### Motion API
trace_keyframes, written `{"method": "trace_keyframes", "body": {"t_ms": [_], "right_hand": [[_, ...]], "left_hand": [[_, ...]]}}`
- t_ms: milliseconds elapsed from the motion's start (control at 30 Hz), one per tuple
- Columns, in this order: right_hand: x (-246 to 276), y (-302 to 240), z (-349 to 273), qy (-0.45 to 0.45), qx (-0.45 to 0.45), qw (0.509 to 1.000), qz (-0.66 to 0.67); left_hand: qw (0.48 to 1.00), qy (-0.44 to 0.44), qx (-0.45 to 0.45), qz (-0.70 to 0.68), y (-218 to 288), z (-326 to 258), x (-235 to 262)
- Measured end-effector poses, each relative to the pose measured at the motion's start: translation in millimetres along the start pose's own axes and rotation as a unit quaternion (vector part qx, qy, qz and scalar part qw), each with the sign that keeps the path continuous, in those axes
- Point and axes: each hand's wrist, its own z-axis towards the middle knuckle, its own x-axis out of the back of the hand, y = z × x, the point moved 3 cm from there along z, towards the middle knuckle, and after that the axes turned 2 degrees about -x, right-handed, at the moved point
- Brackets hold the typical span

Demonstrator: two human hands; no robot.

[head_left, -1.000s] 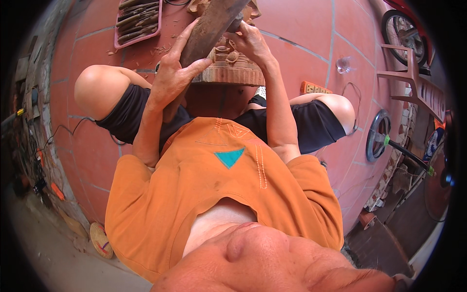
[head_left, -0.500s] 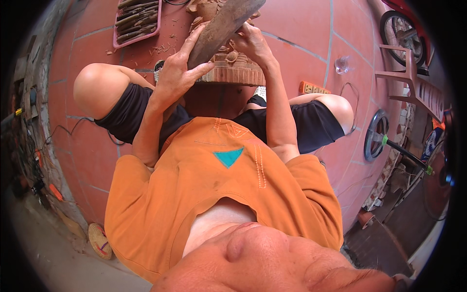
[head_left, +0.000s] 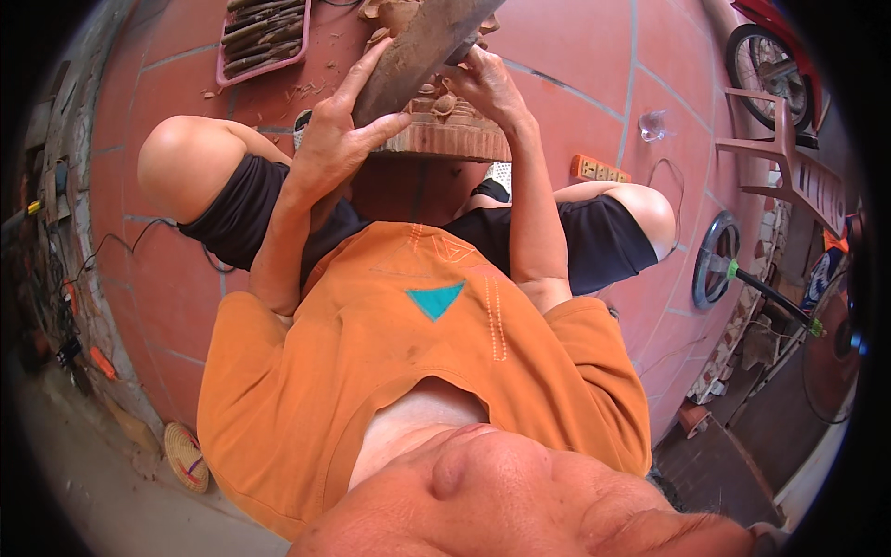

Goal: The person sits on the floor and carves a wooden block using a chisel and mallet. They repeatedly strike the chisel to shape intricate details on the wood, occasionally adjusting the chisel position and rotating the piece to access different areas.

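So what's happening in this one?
A person in an orange shirt sits on a red tiled floor, working on a carved wooden piece between their knees. The left hand grips a long wooden block, angled above the carving; the right hand is pressed against the carving beneath it. A pink tray of tools lies beyond.

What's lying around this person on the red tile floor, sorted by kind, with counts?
Pink tray of wooden sticks: 1
Orange power strip: 1
Plastic chair: 1
Woven round mat: 1
Wheel at the top right: 1
Carved wooden block under the hands: 1
Total: 6
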Motion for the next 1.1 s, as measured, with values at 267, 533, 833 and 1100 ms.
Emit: {"method": "trace_keyframes", "body": {"t_ms": [267, 533, 833, 1100], "right_hand": [[1, 7, 0, -0.001, -0.023, 1.000, 0.002], [0, 5, -1, -0.015, -0.017, 1.000, 0.010], [28, 9, -6, 0.063, -0.047, 0.990, -0.114], [33, 8, -1, 0.123, -0.028, 0.990, 0.068]], "left_hand": [[0.996, -0.012, -0.028, 0.089, -14, 0, 1], [1.000, 0.010, 0.015, 0.025, -5, -1, 8], [0.990, 0.105, -0.034, -0.087, -12, 1, 21], [0.936, 0.146, 0.077, -0.310, -9, -3, 38]]}}
